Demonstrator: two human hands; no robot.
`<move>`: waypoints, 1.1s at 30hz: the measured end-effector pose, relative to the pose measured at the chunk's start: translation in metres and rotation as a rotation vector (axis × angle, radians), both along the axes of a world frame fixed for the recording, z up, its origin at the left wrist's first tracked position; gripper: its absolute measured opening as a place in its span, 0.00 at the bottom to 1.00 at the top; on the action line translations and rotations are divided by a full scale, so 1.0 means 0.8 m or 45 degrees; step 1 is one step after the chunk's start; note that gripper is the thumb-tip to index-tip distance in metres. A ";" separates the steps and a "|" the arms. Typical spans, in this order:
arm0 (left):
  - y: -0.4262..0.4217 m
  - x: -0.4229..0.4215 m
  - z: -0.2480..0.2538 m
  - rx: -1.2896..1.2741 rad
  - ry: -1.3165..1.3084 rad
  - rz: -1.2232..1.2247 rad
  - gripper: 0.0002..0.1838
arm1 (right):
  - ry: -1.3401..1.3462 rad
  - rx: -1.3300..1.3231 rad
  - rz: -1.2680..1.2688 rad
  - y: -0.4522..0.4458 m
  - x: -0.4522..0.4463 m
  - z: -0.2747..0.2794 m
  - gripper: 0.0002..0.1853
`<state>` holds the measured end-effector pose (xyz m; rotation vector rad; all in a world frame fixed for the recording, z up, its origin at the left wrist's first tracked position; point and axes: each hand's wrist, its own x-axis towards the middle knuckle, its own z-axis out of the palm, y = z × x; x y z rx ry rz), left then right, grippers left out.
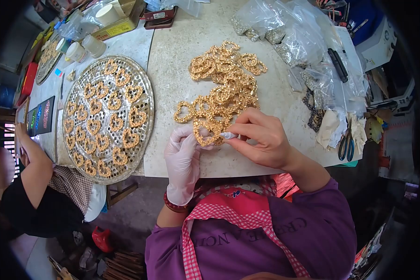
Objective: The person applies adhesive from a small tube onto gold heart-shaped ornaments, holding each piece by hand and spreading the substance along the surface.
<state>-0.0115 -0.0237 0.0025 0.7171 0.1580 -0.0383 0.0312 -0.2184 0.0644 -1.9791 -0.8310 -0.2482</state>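
My left hand (pixel 182 161), in a white glove, is closed at the table's front edge, its fingertips gripping a gold heart-shaped ornament (pixel 206 133) with an open middle. My bare right hand (pixel 265 137) pinches a small whitish pointed object (pixel 227 135) against the right side of that heart; its exact kind is too small to make out. Just beyond my hands lies a heap of similar gold hearts (pixel 228 88), tangled and overlapping on the pale tabletop. Some of the heap is hidden behind my right hand.
Left stands a round perforated metal tray (pixel 147 102) with several gold hearts spread over it. Clear plastic bags (pixel 289 28) of small beads lie at the right, with a black-handled tool (pixel 337 65) and scissors (pixel 346 147). Another person's arm (pixel 35 158) is at far left.
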 end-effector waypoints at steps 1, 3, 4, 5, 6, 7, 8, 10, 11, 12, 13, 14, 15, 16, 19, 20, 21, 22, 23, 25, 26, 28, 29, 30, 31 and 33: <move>0.000 0.000 -0.001 -0.005 -0.002 -0.002 0.05 | 0.003 -0.014 0.016 -0.001 0.000 0.000 0.11; 0.001 -0.001 -0.001 -0.016 -0.006 -0.007 0.05 | 0.004 -0.027 0.031 -0.002 0.000 -0.001 0.12; 0.001 -0.001 -0.001 -0.015 -0.006 -0.007 0.05 | 0.009 -0.028 0.025 -0.003 0.000 -0.001 0.12; 0.001 -0.001 -0.001 -0.003 -0.011 -0.011 0.06 | 0.013 -0.029 0.019 -0.003 0.000 -0.002 0.12; 0.001 0.000 -0.002 0.009 -0.016 -0.016 0.07 | 0.017 -0.030 0.013 -0.003 0.000 -0.002 0.12; 0.001 0.000 -0.001 0.021 -0.020 -0.020 0.08 | 0.017 -0.030 0.013 -0.003 0.000 -0.002 0.12; 0.001 0.000 -0.001 0.021 -0.020 -0.020 0.08 | 0.004 -0.023 0.007 -0.002 0.000 -0.001 0.11; 0.001 0.000 -0.001 -0.002 -0.011 -0.023 0.08 | -0.023 -0.007 -0.004 0.000 0.000 0.000 0.09; 0.001 -0.001 0.000 -0.014 -0.006 -0.025 0.08 | -0.022 -0.007 -0.003 0.000 0.000 0.000 0.09; 0.001 -0.001 0.000 -0.013 -0.006 -0.025 0.08 | -0.007 0.001 -0.013 0.000 -0.001 -0.001 0.09; 0.000 0.000 0.000 -0.015 0.000 -0.023 0.08 | 0.009 0.009 -0.023 0.000 -0.001 -0.001 0.09; 0.000 0.000 0.001 -0.016 0.006 -0.021 0.08 | 0.024 0.017 -0.032 0.000 -0.002 -0.001 0.09; 0.000 0.000 0.001 -0.016 0.013 -0.019 0.08 | 0.024 0.017 -0.033 0.000 -0.002 -0.002 0.09; 0.000 0.000 0.001 -0.016 0.013 -0.020 0.08 | 0.018 0.015 -0.032 0.000 -0.002 -0.002 0.09; 0.002 0.001 0.002 0.005 0.020 -0.041 0.08 | 0.005 0.010 -0.028 0.000 -0.001 -0.002 0.09; 0.002 0.002 0.002 0.005 0.019 -0.040 0.08 | -0.001 0.027 -0.036 0.001 -0.001 -0.001 0.10; 0.002 0.002 0.003 0.004 0.031 -0.042 0.08 | -0.006 0.044 -0.044 0.001 -0.001 0.000 0.10; 0.001 0.003 0.003 0.002 0.043 -0.044 0.08 | -0.012 0.061 -0.052 0.002 -0.001 0.001 0.10; 0.001 0.003 0.004 0.000 0.054 -0.046 0.08 | -0.012 0.060 -0.051 0.001 -0.001 0.001 0.10; 0.001 0.004 0.000 0.001 0.038 -0.042 0.07 | -0.047 0.024 0.000 -0.001 -0.001 0.001 0.13; 0.001 0.004 -0.003 0.004 0.022 -0.039 0.06 | -0.065 0.007 0.026 -0.001 -0.001 0.001 0.14; 0.000 0.004 -0.004 0.006 0.006 -0.035 0.04 | -0.059 0.004 0.041 0.001 -0.002 -0.001 0.14; -0.002 0.003 -0.003 0.032 0.009 -0.018 0.05 | -0.051 0.001 0.052 0.002 -0.003 -0.002 0.14; -0.004 0.002 -0.002 0.058 0.012 -0.002 0.05 | -0.043 -0.001 0.064 0.002 -0.003 -0.003 0.14; -0.005 0.001 -0.002 0.084 0.015 0.015 0.05 | -0.043 -0.003 0.064 0.002 -0.004 -0.003 0.14; -0.008 0.000 -0.002 0.095 0.020 0.018 0.05 | -0.032 -0.006 0.072 0.003 -0.004 -0.004 0.14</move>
